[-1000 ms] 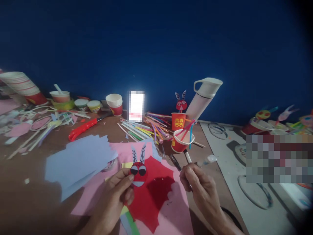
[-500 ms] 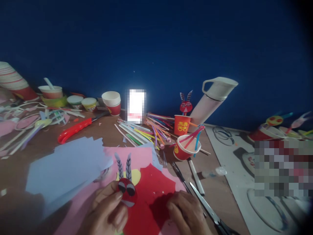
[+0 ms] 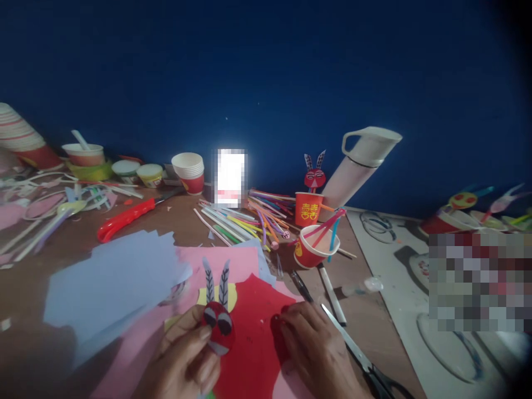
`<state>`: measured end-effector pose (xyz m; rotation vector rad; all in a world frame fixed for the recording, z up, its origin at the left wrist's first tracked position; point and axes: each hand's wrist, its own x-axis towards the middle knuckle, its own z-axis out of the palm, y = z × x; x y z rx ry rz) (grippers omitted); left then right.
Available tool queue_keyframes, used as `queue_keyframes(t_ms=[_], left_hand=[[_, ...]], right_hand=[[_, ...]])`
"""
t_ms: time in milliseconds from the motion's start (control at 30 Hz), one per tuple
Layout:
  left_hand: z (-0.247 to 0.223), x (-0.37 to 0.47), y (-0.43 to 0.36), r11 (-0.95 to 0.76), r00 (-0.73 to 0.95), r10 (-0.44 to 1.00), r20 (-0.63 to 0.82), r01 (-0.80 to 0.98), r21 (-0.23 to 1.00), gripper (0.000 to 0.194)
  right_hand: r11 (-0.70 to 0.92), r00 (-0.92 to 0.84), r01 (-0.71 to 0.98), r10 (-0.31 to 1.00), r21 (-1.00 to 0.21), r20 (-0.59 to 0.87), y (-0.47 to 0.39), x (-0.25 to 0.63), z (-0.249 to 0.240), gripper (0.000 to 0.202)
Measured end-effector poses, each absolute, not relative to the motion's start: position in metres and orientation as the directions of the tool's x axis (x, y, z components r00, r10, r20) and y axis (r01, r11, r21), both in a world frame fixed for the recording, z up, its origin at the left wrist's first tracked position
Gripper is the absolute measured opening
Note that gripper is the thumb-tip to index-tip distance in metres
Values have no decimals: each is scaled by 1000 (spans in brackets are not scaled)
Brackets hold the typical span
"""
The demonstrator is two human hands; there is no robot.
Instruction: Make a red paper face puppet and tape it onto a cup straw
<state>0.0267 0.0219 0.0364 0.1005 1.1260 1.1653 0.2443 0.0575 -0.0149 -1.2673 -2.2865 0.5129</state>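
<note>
Between the thumb and fingers of my left hand is a red paper bug face with dark-and-grey eyes, a grey mouth and two grey feelers marked with black lines. My right hand hovers over or rests on a sheet of red paper, its fingers curled together; whatever lies at the fingertips is too small to make out. Yellow paper shows behind the bug face. Scissors with black handles lie partly open just right of my right hand, near a black pen and a white-barrelled marker.
Blue paper sheets and a red-handled knife lie left. Behind are straws, stacked cups, and a bright blurred-out screen. To the right stand two red cups, one holding a finished bug, before a tilted flask.
My right hand has shifted slightly up, its fingers more drawn together over the red paper. The bug face in my left hand has moved slightly right.
</note>
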Motion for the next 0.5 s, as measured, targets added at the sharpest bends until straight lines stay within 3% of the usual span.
queue_keyframes(t_ms=[300,500], left_hand=[[35,30,23,411,-68,795,-603,-670,618,26],[34,31,23,402,-77,809,-582,-649,645,24]], right_hand=[[487,-433,805,873,-339,225,62,240,-11,31],[496,-447,796,868,-347,215,61,240,-9,31]])
